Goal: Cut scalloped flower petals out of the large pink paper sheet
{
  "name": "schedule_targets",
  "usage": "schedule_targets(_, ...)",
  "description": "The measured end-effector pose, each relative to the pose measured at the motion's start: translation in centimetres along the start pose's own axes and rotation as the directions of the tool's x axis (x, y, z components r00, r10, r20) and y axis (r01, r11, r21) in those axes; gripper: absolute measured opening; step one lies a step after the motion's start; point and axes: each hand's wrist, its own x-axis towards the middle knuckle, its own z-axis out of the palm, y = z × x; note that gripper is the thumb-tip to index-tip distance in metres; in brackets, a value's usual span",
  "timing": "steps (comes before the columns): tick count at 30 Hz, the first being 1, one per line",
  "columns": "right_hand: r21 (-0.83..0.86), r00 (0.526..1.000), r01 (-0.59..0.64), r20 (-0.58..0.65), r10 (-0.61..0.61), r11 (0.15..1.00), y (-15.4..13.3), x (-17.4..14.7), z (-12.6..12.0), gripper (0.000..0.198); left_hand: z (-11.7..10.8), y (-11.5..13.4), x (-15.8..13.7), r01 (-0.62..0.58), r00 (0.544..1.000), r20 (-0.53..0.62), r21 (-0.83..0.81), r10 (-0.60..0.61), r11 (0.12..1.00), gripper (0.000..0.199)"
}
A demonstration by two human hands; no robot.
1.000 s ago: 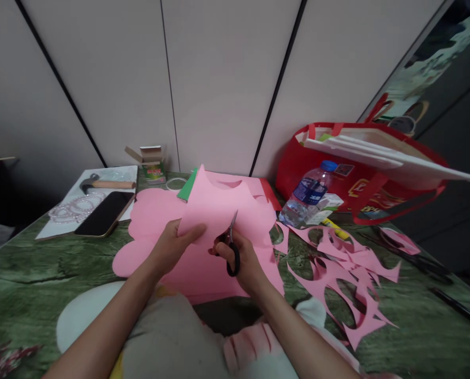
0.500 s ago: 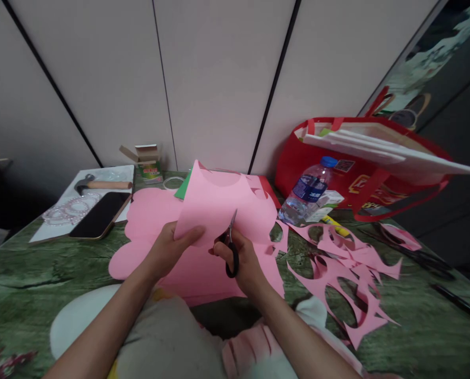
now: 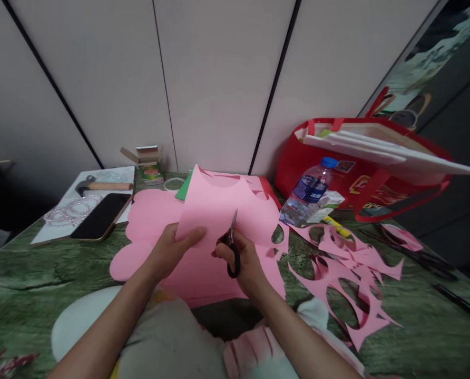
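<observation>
A sheet of pink paper [image 3: 219,202] stands tilted up in front of me, its left edge pinched in my left hand [image 3: 172,250] with the thumb on the near face. My right hand [image 3: 245,258] has its fingers through the black handles of a small pair of scissors [image 3: 233,237]. The blade tips point up against the paper, close to its lower edge; whether the blades are parted I cannot tell. Beneath lies more pink paper with a scalloped edge [image 3: 128,260]. Green and red paper corners show behind the raised sheet.
Pink offcuts [image 3: 361,295] spread over the table on the right. A water bottle [image 3: 310,189] leans by a red bag [image 3: 361,163], with a yellow tube [image 3: 336,226] nearby. At left are a phone [image 3: 100,217], a hammer [image 3: 104,186], a bead string [image 3: 72,210] and a small opened box [image 3: 150,166].
The raised sheet's top edge has dipped slightly. Both hands keep almost the same place and grip, and the whole view has shifted a little.
</observation>
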Motion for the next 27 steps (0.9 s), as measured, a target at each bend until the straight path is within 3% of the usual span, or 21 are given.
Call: schedule_targets(27,0.017,0.999,0.019,-0.026,-0.018,1.000,0.41,0.04,-0.09,0.016,0.02,0.11,-0.08,0.020,1.000,0.019,0.016,-0.020,1.000,0.023)
